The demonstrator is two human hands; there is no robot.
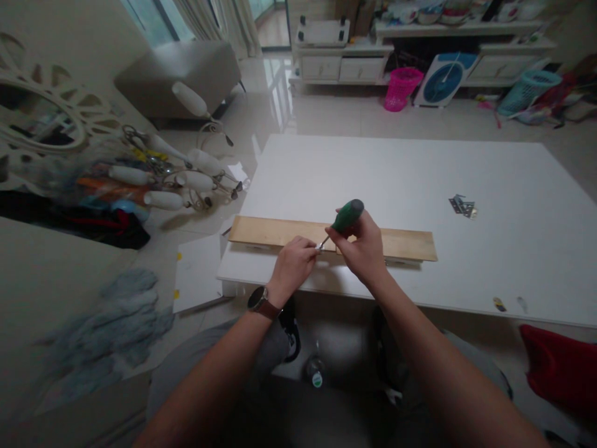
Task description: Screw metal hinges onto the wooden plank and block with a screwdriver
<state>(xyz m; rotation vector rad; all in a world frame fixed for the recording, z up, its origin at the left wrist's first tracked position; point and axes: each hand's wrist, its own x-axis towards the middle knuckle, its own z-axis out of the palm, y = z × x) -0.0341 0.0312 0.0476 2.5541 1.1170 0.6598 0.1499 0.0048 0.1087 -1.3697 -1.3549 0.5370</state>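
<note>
A long light wooden board (270,231) lies near the front edge of the white table (396,180). My right hand (361,249) is closed round a green-handled screwdriver (346,216), its shaft slanting down and left to the board. My left hand (295,261) is pinched at the screwdriver's tip, on the board's near edge; what it pinches is too small to make out. A watch sits on my left wrist.
A small pile of metal hinges (462,206) lies on the table's right part. A chandelier with white lamp arms (177,180) lies on the floor to the left. A red cloth (559,364) is at the right, a bottle (316,372) between my legs.
</note>
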